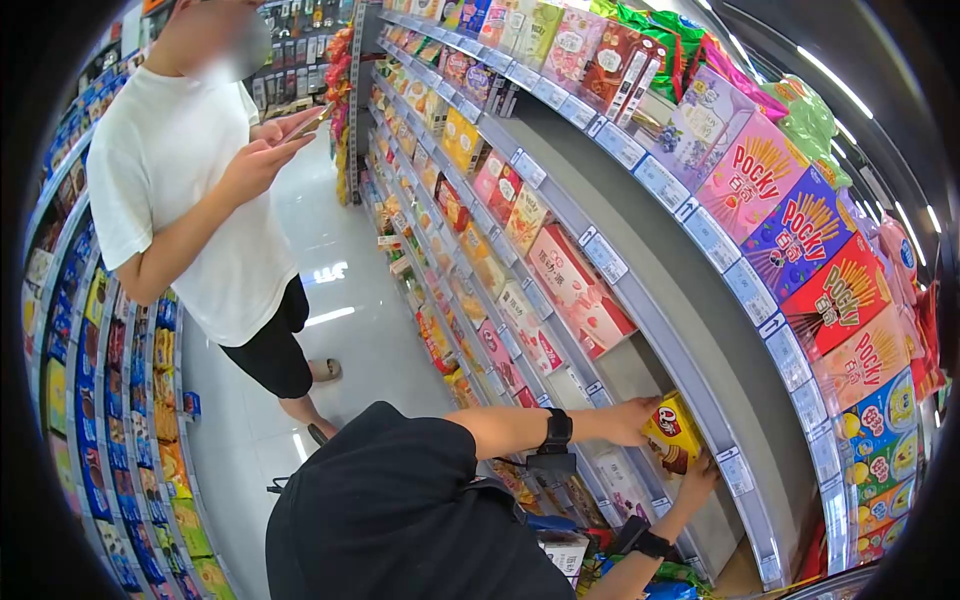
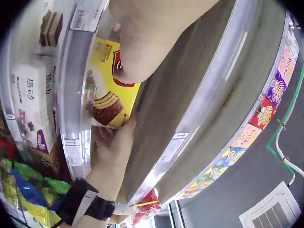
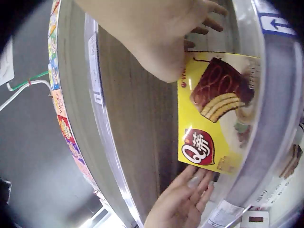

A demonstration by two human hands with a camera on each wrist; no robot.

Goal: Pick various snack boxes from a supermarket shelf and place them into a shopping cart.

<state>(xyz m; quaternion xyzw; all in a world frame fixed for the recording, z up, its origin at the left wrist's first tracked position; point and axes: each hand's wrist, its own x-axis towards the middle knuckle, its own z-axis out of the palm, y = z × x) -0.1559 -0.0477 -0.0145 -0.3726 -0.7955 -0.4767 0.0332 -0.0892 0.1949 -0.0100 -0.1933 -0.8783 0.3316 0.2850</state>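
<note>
A yellow cake box [image 1: 674, 434] stands on a middle shelf, its front showing chocolate cake and a red logo. At its end nearer the aisle, my left hand [image 1: 628, 421] touches it, with fairly straight fingers at the box's edge in the right wrist view [image 3: 178, 202]. My right hand [image 1: 698, 484] is at the opposite end; the left wrist view shows that hand [image 2: 111, 149] against the box [image 2: 116, 97], fingers extended. From the right wrist view, several of its fingers stand spread beyond the box [image 3: 213, 114]. The box's back is hidden.
Red-and-white boxes [image 1: 575, 290] sit farther along the same shelf. Pocky boxes [image 1: 795, 235] line the upper shelf. Clear plastic lips edge the shelves. A person in a white shirt [image 1: 200, 190] stands in the aisle holding a phone. Bagged snacks [image 2: 33, 197] lie below.
</note>
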